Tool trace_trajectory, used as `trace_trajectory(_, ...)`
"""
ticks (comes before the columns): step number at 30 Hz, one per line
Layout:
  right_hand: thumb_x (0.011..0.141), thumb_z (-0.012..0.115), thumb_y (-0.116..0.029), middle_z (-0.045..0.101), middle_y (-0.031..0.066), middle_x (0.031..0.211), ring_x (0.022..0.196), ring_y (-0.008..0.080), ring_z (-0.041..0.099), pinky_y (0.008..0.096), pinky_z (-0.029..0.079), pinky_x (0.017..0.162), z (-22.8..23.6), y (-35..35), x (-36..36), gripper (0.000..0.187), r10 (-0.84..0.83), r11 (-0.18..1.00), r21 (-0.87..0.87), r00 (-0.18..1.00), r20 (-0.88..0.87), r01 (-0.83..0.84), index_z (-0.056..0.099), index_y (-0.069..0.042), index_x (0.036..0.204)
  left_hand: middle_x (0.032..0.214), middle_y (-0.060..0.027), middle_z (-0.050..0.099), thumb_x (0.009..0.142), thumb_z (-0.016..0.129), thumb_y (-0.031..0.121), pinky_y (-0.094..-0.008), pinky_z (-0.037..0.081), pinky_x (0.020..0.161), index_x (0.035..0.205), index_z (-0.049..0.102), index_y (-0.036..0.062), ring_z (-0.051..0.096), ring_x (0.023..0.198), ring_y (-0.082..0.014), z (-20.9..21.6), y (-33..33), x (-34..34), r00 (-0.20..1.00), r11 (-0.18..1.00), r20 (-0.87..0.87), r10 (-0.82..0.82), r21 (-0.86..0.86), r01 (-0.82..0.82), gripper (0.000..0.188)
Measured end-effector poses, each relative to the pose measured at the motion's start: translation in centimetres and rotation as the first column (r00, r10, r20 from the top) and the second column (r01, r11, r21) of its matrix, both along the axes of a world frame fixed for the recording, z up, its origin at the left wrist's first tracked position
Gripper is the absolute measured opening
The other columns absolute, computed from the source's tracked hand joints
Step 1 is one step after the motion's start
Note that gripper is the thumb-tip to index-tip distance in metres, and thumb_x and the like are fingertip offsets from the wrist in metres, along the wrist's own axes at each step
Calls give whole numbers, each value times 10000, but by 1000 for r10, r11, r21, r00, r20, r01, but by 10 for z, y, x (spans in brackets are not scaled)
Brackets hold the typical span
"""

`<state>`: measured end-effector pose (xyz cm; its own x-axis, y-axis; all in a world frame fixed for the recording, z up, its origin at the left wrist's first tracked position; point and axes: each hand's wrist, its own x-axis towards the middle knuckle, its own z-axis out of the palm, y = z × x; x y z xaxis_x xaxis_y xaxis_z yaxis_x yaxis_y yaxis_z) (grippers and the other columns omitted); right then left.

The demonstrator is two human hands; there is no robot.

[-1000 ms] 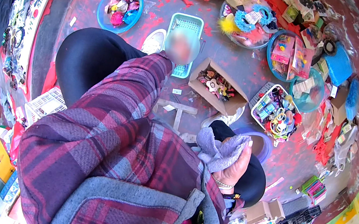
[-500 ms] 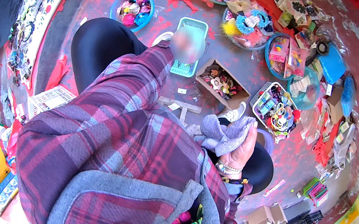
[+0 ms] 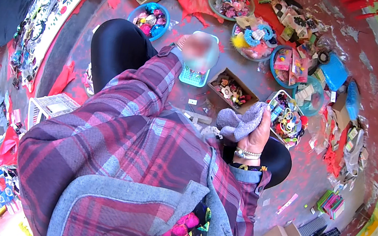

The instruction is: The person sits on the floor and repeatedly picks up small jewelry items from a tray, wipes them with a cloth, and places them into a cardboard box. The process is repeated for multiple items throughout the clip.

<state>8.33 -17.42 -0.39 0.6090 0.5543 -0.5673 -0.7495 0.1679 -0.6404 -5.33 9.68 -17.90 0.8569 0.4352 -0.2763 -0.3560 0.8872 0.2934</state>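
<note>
My left hand (image 3: 194,49) reaches out over a turquoise plastic basket (image 3: 191,76) on the floor. A blurred patch covers the hand's fingers and most of what lies beneath them. Something small and reddish shows in the basket below the blur. On the right, my right hand (image 3: 258,135) is closed on a fuzzy lavender cloth (image 3: 239,122), which is folded into soft loops above my right knee. Beaded bracelets (image 3: 247,154) circle the right wrist. Just beyond the cloth stands a brown cardboard box (image 3: 214,85) filled with small hair ornaments.
A white basket (image 3: 274,124) of colourful hair ties stands right of the cloth. Blue bowls (image 3: 166,28) and a clear bowl (image 3: 210,0) of accessories lie farther off. A white crate (image 3: 46,106) sits by my left thigh. Packaged goods cover the right side.
My right hand has risen a little and moved away from me, carrying the lavender cloth. My left hand stays over the turquoise basket. The whole view has shifted slightly.
</note>
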Motion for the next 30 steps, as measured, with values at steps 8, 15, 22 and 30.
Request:
trace_trajectory(8,866,523,-288,559,33,745,641,134,542,267,451,569,-3,-7,-3,231,36,996,86,999,17,-37,551,-58,854,868,-115,598,743,653,109,-241,403,597,917,589,1,540,782,-170,84,4,12,973,992,222,60,94,-83,214)
trace_trajectory(15,864,526,-273,554,28,723,624,130,540,267,445,559,-6,-12,-2,218,31,995,88,995,94,-39,558,-58,855,868,-118,616,788,591,101,-230,436,497,924,574,-18,550,704,-144,108,-16,-10,980,992,-159,122,30,-118,182)
trace_trajectory(22,868,509,-288,549,41,685,588,152,539,282,449,538,-4,-12,-6,225,85,987,131,992,93,-97,551,-70,833,835,-158,584,814,571,135,-240,448,476,1004,532,44,526,652,-171,69,-32,-22,779,987,-617,113,-20,-160,214)
trace_trajectory(30,853,545,-276,573,14,717,628,142,551,278,464,570,-11,-16,-3,179,81,989,115,994,78,-89,560,-98,846,826,-182,531,843,510,155,-213,375,395,1014,456,61,433,530,-152,50,-27,-25,747,987,-654,118,-8,-163,202)
